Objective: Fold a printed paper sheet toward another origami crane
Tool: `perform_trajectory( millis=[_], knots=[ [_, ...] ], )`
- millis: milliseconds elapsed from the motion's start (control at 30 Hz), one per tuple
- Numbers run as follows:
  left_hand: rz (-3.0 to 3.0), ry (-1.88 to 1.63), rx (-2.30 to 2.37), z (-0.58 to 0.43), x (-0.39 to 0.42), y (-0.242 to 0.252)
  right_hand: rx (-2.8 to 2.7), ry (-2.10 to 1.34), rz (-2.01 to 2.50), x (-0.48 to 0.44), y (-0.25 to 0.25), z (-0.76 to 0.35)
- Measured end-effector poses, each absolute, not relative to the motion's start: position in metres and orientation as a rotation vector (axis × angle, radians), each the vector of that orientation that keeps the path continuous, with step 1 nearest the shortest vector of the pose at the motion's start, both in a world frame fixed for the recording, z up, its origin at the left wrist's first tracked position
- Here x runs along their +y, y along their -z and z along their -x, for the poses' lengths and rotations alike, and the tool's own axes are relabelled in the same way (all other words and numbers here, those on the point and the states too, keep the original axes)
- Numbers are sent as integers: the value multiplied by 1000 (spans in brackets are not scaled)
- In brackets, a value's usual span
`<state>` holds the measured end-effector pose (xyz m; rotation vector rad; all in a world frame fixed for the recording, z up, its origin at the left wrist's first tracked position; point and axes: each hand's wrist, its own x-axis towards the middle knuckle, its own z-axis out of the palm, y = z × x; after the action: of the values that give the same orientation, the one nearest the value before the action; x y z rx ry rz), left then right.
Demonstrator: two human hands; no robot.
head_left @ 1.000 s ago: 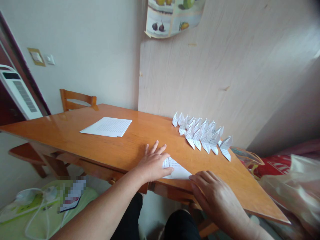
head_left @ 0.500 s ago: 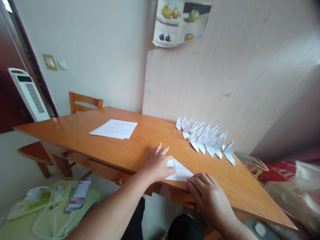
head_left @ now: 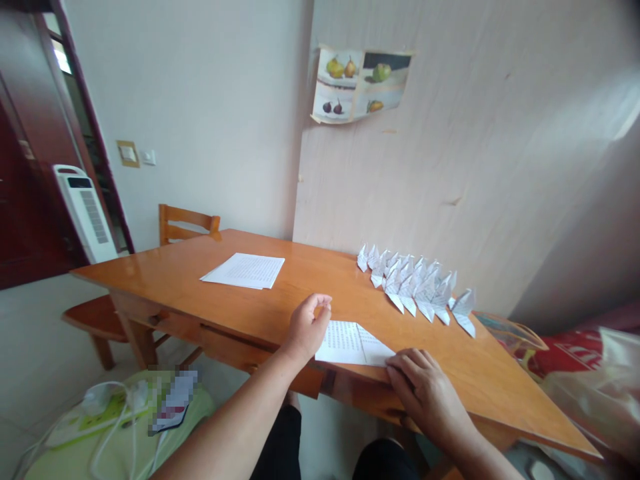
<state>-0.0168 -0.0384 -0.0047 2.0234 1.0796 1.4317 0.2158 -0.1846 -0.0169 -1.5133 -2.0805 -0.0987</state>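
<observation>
One paper (head_left: 351, 345), more exposed: left fingers (head_left: 319, 299) now half-curled, earlier spread; right fingers (head_left: 409, 360) gripping its corner.

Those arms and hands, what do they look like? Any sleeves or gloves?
Both the left forearm and right forearm are bare. The left hand and right hand have no gloves. No sleeves, watch or bracelet show.
</observation>
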Motion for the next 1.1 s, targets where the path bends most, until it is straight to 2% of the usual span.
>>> perform_trajectory(
  millis=[167, 300, 467, 1100],
  knots=[
    [-2172, -1354, 974, 34, -70, 2, -2046, 75, 1511, -185, 16, -213],
    [-2522, -1168, 853, 33, -92, 4, -1936, 14, 1465, -185, 18, -216],
    [-2648, -1046, 881, 31, -101, 13, -1727, 39, 1444, -182, 24, -229],
    [-2650, -1081, 900, 43, -104, 30, -1606, -57, 1448, -184, 22, -225]
  ],
)
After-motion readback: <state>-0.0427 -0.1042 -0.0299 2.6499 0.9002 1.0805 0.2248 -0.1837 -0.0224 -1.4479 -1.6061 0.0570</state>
